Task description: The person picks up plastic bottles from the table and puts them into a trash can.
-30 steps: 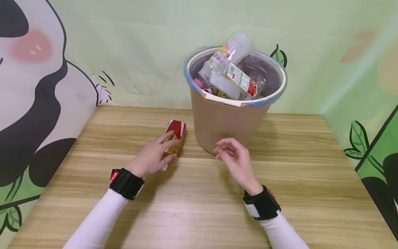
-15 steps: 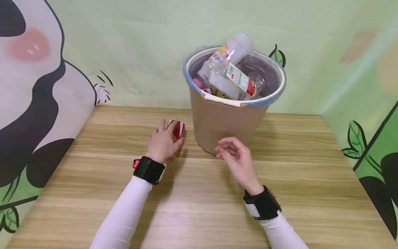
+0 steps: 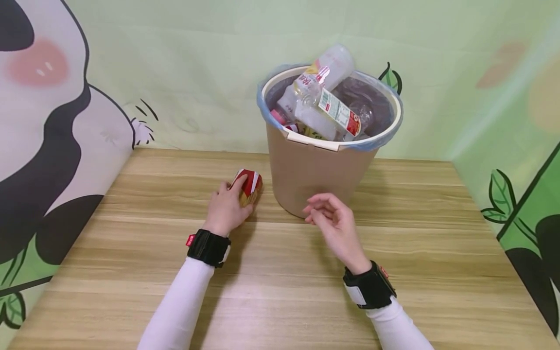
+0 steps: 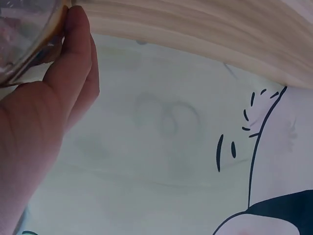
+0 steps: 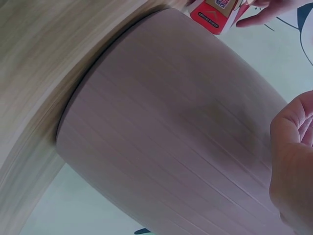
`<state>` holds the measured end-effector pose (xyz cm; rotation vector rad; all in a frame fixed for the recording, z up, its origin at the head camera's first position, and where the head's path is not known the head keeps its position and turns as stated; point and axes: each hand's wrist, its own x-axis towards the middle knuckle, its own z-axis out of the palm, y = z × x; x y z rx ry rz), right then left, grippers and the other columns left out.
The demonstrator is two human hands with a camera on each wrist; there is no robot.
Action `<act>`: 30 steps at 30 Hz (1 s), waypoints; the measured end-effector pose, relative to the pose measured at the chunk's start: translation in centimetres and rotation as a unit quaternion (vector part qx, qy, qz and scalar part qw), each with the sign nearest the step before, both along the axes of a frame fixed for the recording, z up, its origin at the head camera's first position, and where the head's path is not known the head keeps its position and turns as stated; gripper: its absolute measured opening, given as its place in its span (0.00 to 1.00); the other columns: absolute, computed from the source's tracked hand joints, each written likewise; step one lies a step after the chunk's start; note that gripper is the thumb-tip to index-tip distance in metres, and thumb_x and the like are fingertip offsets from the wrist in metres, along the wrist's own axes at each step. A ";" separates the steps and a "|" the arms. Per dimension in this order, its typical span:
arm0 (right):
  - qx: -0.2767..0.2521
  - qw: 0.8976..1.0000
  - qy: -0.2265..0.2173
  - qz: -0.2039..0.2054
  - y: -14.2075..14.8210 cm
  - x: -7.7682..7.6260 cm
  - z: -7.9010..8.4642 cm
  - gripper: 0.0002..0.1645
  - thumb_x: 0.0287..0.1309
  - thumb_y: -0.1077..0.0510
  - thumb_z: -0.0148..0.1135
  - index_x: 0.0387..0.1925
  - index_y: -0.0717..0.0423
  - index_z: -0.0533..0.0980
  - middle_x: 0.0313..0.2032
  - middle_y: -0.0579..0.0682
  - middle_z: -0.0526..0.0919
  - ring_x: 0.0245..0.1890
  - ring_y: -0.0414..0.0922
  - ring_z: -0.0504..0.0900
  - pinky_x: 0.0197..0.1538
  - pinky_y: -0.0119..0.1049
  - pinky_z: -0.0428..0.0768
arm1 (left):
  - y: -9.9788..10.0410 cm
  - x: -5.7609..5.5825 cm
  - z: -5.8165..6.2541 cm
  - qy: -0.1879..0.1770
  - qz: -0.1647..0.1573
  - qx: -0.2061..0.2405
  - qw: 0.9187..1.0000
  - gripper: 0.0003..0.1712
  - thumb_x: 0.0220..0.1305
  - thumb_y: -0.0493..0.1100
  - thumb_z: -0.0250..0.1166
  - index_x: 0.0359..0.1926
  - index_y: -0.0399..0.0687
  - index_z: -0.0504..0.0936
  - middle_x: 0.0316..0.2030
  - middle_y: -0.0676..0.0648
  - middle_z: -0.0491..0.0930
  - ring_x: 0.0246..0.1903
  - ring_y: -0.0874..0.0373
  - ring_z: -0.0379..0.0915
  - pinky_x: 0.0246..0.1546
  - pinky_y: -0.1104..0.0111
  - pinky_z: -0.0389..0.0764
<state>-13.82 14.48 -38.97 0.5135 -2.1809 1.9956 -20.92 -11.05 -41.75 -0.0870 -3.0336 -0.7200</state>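
In the head view a squarish plastic bottle with a red, white and gold label lies on the wooden table, left of the bin. My left hand grips it from the left side, fingers over its top and thumb along the near side. Its clear plastic end shows beside the fingers in the left wrist view. A red part of the label with a printed code appears in the right wrist view. My right hand hovers in front of the brown bin, fingers loosely curled, nothing in it.
The bin stands at the back of the table. A blue liner folds over its white rim, and several used plastic bottles fill it, one sticking up past the rim. Printed walls enclose the back and sides.
My left hand has moved forward and right and closed round the bottle. The bottle is turned slightly in place. The right hand stays almost where it was.
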 end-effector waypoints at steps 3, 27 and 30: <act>0.000 1.000 -0.003 0.001 0.0 0.0 -0.1 0.14 0.65 0.74 0.51 0.51 0.77 0.72 0.42 0.75 0.80 0.34 0.42 0.85 0.42 0.27 0.85 | -0.3 0.3 -0.3 0.012 0.003 0.024 1.000 0.44 0.60 0.45 0.65 0.76 0.51 0.60 0.61 0.25 0.69 0.55 0.27 0.72 0.56 0.41 0.75; 0.007 1.000 0.000 0.001 0.1 -0.1 -0.2 0.14 0.64 0.74 0.51 0.51 0.77 0.72 0.42 0.73 0.81 0.35 0.39 0.84 0.42 0.27 0.85 | -1.0 3.5 3.9 0.109 -0.070 0.340 0.931 0.54 0.58 0.39 0.71 0.79 0.66 0.52 0.64 0.38 0.69 0.46 0.44 0.76 0.42 0.60 0.81; 0.012 1.000 -0.002 0.000 0.1 0.0 -0.2 0.15 0.64 0.74 0.51 0.51 0.76 0.72 0.43 0.72 0.81 0.36 0.38 0.84 0.43 0.28 0.85 | -1.1 3.9 4.5 0.070 -0.106 0.381 0.916 0.55 0.58 0.36 0.70 0.79 0.68 0.50 0.63 0.37 0.69 0.44 0.41 0.79 0.45 0.60 0.82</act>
